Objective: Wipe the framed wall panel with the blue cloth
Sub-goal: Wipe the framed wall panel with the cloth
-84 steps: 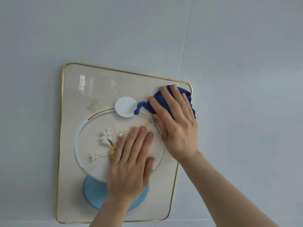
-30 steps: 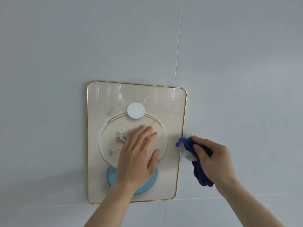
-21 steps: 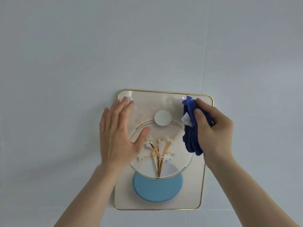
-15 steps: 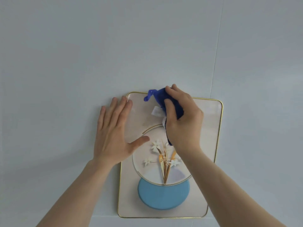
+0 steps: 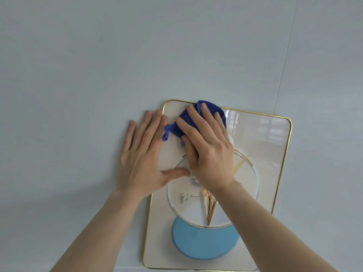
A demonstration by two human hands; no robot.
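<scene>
The framed wall panel [image 5: 263, 146] hangs on the wall, cream with a thin gold rim, a ring with small flowers and a blue disc low down. My right hand [image 5: 208, 152] presses the bunched blue cloth [image 5: 182, 122] flat against the panel's upper left corner, fingers spread over it. A twisted end of the cloth sticks out to the left. My left hand [image 5: 143, 154] lies flat and open, fingers on the wall just left of the panel, thumb reaching across the left rim onto the panel.
Pale grey wall tiles [image 5: 98, 55] surround the panel. A thin vertical tile joint [image 5: 284, 55] runs down the wall toward the panel's upper right corner.
My right hand has gone from gripping the cloth in a fist near the top middle to pressing it flat at the upper left corner. The left hand has stayed at the panel's left edge.
</scene>
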